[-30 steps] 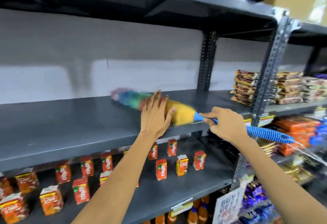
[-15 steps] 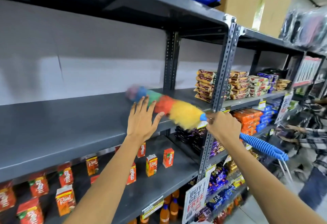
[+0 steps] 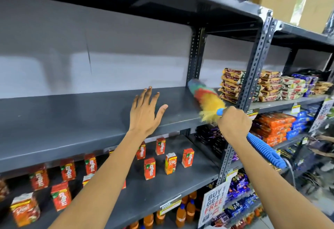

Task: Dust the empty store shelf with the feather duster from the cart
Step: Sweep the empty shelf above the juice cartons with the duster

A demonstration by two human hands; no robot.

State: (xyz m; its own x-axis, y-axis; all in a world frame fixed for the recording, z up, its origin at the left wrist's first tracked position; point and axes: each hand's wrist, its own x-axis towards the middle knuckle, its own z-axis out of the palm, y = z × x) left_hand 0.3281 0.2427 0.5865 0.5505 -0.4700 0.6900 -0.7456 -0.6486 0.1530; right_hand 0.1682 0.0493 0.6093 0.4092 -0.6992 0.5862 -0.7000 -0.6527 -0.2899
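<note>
A bare grey shelf (image 3: 75, 120) crosses mid-frame. Right of centre, the right hand (image 3: 234, 123) is fisted round the feather duster (image 3: 206, 96) lying on it; the left hand (image 3: 144, 113) hovers spread, holding nothing.

Red juice cartons (image 3: 149, 168) on lower shelf read "maaza". Yellow-topped carton (image 3: 170, 163) among them reads "Real"; another "Real" carton (image 3: 24, 209) at far left. White hanging sign (image 3: 214, 203) by the upright: "BUY 1 GET 1 FREE". Shelf-edge price tags (image 3: 170, 204) and snack packs too blurred to read.
</note>
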